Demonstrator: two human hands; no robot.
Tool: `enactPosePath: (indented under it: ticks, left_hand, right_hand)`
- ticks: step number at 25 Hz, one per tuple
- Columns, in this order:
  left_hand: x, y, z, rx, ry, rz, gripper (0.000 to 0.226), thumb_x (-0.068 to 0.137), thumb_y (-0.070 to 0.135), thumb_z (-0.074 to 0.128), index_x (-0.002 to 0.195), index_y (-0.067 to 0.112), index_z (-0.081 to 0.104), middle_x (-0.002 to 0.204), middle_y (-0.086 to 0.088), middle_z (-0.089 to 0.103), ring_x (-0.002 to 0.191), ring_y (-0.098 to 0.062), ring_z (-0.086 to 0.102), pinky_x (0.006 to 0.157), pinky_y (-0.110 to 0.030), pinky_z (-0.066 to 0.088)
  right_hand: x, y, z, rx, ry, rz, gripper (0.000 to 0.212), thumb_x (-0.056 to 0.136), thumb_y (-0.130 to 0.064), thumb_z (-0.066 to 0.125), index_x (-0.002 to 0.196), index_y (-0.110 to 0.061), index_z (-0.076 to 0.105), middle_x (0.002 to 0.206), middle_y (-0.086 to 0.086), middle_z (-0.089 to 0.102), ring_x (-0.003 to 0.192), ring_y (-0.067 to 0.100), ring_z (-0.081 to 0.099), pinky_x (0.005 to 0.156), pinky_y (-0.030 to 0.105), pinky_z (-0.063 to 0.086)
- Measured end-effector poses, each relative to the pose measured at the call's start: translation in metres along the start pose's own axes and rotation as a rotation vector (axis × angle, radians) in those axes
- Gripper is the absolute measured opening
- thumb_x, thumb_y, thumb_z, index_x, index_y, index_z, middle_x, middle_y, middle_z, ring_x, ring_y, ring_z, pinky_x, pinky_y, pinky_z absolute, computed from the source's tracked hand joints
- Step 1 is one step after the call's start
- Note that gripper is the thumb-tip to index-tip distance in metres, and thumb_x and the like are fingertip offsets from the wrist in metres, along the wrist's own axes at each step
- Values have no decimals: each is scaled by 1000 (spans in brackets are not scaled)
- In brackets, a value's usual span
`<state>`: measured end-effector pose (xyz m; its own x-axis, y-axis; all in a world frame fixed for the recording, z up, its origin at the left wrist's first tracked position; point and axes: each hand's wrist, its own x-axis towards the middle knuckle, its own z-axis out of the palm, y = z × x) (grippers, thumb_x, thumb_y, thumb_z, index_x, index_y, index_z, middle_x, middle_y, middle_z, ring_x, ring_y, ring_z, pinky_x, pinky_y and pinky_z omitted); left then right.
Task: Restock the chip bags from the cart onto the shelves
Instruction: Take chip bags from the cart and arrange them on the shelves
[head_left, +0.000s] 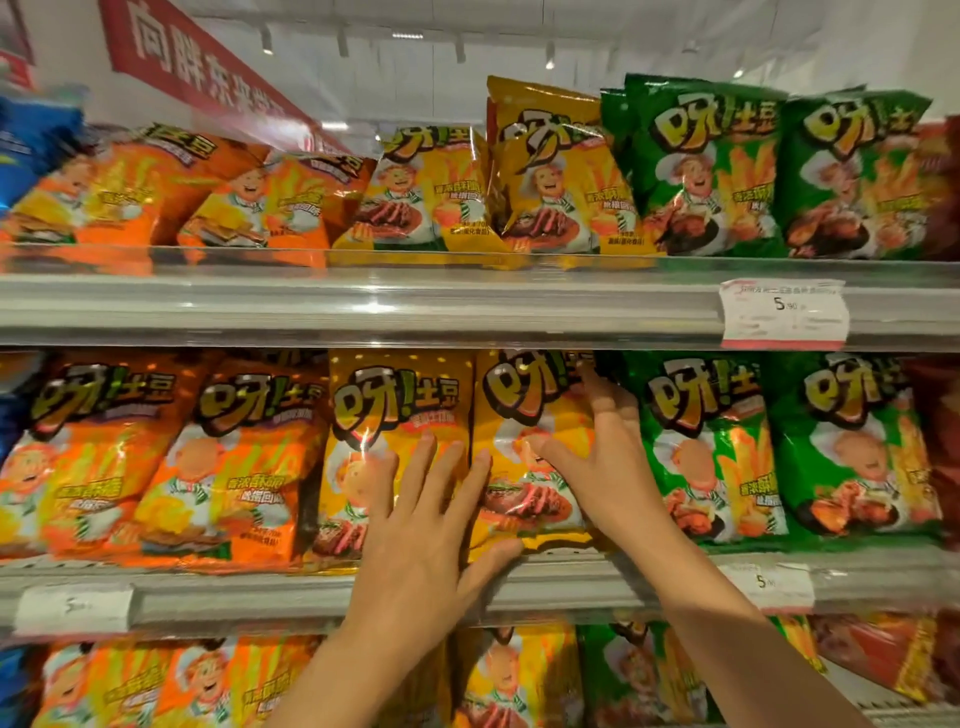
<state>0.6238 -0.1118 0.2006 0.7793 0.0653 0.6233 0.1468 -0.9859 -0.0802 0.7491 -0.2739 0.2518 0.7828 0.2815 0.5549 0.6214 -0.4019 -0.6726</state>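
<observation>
Two yellow chip bags stand side by side on the middle shelf. My left hand lies flat with straight fingers across the left yellow bag, its thumb under the bottom edge of the right yellow bag. My right hand rests on the right side of that right yellow bag, fingers straight up along its edge and thumb spread across its front. No cart is in view.
Orange bags fill the shelf's left, green bags its right. The top shelf holds orange, yellow and green bags, one yellow bag tilted. White price tags hang on the rails. More bags sit on the shelf below.
</observation>
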Motion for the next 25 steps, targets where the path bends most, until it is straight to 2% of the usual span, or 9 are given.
enactPosePath:
  ticks: [3,6,9,12,16,21,25]
  left_hand:
    - [-3,-5,0,-17,25,35,63,103,60,22,154,25,39,158,-4,41,152,-29,25,120,-56,18]
    - [-2,-5,0,-50,35,32,61,101,57,31,151,25,44,156,-4,44,151,-29,28,119,-55,18]
    - [-3,-5,1,-71,26,35,54,98,55,38,146,32,51,156,-4,44,151,-30,26,120,-55,14]
    - [-5,-7,1,-52,17,72,49,100,58,36,142,39,53,160,-6,38,154,-31,18,122,-55,8]
    - [-9,-7,6,-3,16,99,67,98,73,28,149,33,45,165,-8,27,156,-31,8,122,-57,6]
    - [-14,-8,14,64,21,157,78,98,73,25,157,23,31,166,-14,19,155,-35,7,120,-60,13]
    - [-14,-9,18,71,16,169,75,98,70,28,156,22,34,165,-16,19,155,-37,8,120,-61,15]
  right_hand:
    - [-5,3,3,-10,27,-11,85,91,-41,72,158,-40,19,164,-1,16,149,23,28,101,27,30]
    - [-13,4,3,-19,4,-17,84,93,-43,68,159,-39,15,163,-8,14,149,18,26,103,27,30]
    - [-24,4,7,-83,-77,-26,87,93,-51,65,159,-36,11,164,-14,8,153,15,17,112,30,29]
    - [-33,7,11,-113,-124,-27,95,90,-57,66,161,-34,6,166,-13,6,155,14,11,120,35,26]
    - [-31,5,14,-172,-83,-18,100,85,-71,58,160,-38,1,163,-10,11,154,19,16,116,41,33]
    - [-28,4,16,-219,-70,19,110,73,-89,45,158,-40,-2,164,-8,9,153,21,18,116,43,35]
    - [-29,-1,15,-253,-71,35,104,81,-82,48,160,-35,0,165,-5,8,154,23,18,116,43,35]
